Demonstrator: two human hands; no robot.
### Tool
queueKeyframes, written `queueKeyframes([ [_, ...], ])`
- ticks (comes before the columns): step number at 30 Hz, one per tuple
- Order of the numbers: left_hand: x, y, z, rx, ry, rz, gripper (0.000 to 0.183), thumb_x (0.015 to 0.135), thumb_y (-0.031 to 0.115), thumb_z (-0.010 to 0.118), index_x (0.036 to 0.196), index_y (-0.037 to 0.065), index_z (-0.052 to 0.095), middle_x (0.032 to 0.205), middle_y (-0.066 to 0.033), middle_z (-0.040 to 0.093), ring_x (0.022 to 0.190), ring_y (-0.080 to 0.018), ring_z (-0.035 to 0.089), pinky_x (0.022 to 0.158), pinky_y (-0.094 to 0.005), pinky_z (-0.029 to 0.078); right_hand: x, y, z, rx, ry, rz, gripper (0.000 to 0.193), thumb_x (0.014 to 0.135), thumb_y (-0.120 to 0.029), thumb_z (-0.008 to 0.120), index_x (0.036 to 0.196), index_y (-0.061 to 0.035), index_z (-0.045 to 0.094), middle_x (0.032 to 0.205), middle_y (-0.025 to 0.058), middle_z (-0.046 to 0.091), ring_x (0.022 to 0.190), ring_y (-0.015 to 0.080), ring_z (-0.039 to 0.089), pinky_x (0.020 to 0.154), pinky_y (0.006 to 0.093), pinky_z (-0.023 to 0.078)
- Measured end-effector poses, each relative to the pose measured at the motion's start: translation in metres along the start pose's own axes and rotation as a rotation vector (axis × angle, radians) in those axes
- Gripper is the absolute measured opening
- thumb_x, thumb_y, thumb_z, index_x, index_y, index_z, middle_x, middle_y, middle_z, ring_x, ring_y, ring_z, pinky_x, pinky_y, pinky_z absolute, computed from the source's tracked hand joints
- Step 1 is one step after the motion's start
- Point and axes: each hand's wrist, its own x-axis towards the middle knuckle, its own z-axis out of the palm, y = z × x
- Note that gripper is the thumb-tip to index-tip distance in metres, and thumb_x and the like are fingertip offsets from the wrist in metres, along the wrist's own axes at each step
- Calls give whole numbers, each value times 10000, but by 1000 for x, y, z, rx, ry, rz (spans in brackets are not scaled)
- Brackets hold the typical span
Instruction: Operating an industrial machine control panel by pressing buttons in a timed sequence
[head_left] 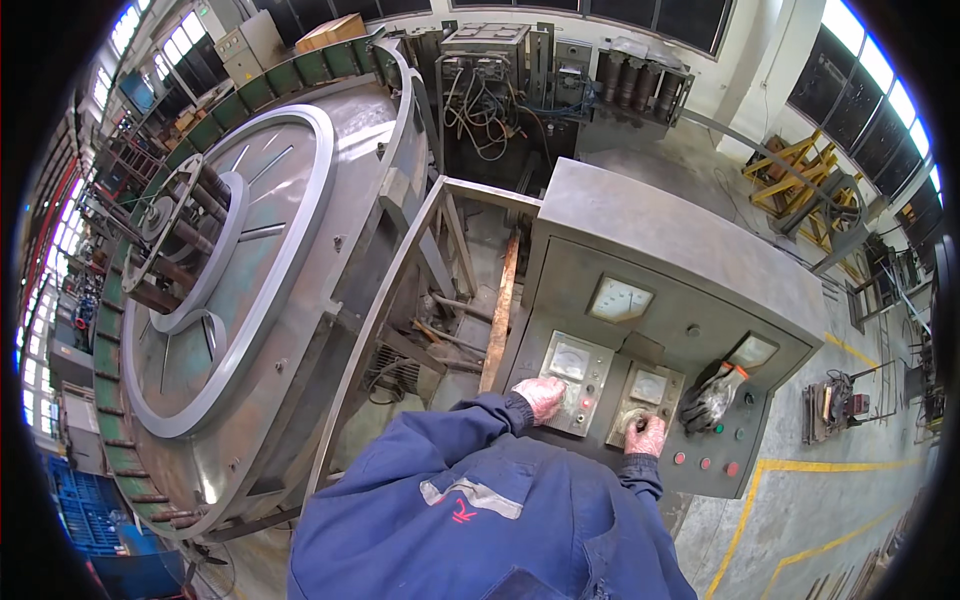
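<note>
Both my hands work at a grey control cabinet point(690, 230) standing in front of me. My left hand point(541, 398) is closed at the left edge of a pale panel plate with a meter point(570, 360); whatever its fingers hold is hidden. On the neighbouring plate with a second meter point(649, 386), my right hand point(648, 436) grips a dark knob point(637, 424) between its fingers. To the right of that hand, a dark grey work glove point(708, 400) with an orange edge lies on the cabinet front. Red push buttons point(705, 464) sit below it, and a dial gauge point(620, 299) is above the plates.
A huge round metal machine table point(350, 220) with a pale ring point(290, 290) fills the left. Between it and the cabinet stand a metal frame point(385, 300) and a wooden plank point(501, 315). Yellow steel stands point(795, 185) are far right; yellow lines point(755, 500) mark the floor.
</note>
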Motion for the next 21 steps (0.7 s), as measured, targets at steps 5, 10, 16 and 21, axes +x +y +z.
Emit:
queueKeyframes([
  [5,0,0,-4,-16,-12,-5,339,840,248,675,1020,16,504,951,-214,620,879,-421,652,767,-502,540,1,-2,0,-4,-1,10,252,792,-142,727,1006,-28,659,991,195,635,904,364,644,816,435,533],
  [10,1,-4,-4,-41,-10,10,345,837,257,675,1010,19,496,937,-213,622,872,-421,652,760,-502,538,1,1,2,-37,4,7,257,793,-153,731,1010,-31,669,999,195,638,914,363,647,824,435,536],
  [16,2,-4,-6,-34,-17,12,354,849,275,665,1008,15,486,936,-214,622,875,-423,649,765,-500,536,1,3,3,-54,-1,-8,260,790,-156,731,1013,-35,672,997,190,640,903,360,649,821,433,536],
  [21,3,-8,2,-55,-48,-10,354,856,282,660,1004,9,490,955,-218,618,916,-421,643,797,-496,531,1,0,1,-32,-9,0,264,784,-146,725,1019,-38,671,1000,187,639,913,357,648,821,430,534],
])
